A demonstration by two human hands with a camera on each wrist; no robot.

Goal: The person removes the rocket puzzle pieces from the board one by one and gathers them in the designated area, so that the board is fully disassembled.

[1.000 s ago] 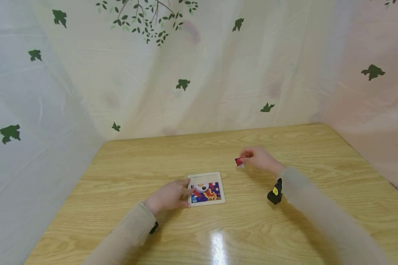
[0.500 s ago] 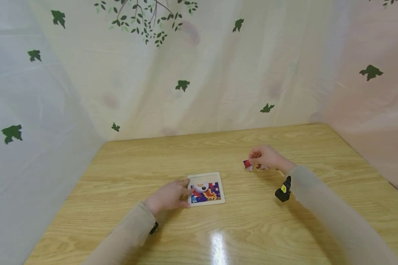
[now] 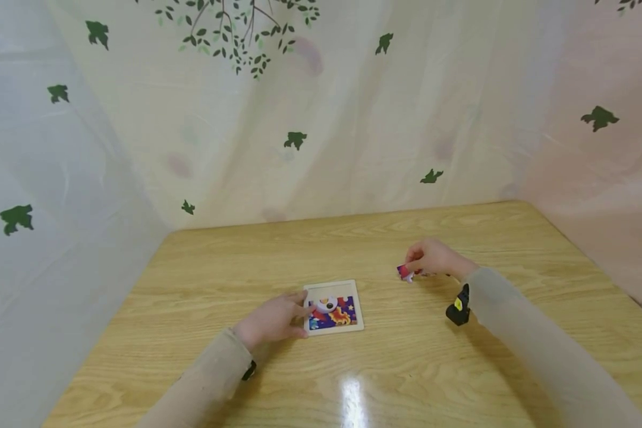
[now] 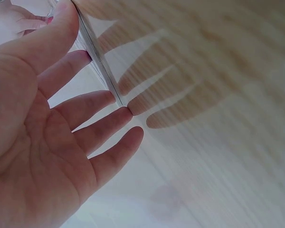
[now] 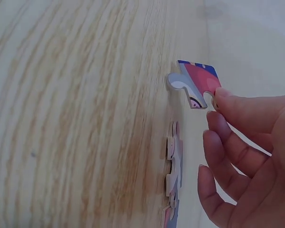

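My right hand (image 3: 433, 257) pinches a jigsaw puzzle piece (image 5: 198, 83) between thumb and fingers. The piece is red, blue and grey-white, with a rounded tab. Its far end sticks out to the left of my fingertips in the head view. Below that hand, more puzzle pieces (image 5: 175, 161) lie on the table, mostly hidden in the head view. My left hand (image 3: 273, 320) rests at the left edge of a puzzle tray (image 3: 359, 315), its fingers spread and fairly straight against the rim. Joined pieces (image 3: 336, 318) fill the tray's near part, and bare board shows along its far side.
The wood-grain table (image 3: 235, 261) reaches back to a pale curtain (image 3: 342, 107) printed with leaves and birds. A black wrist strap device (image 3: 458, 306) hangs under the right cuff. Glare shows near the table's front.
My right hand has shifted to the right with the puzzle piece, then sunk slightly over the loose pieces. My left hand and the tray have stayed in place.
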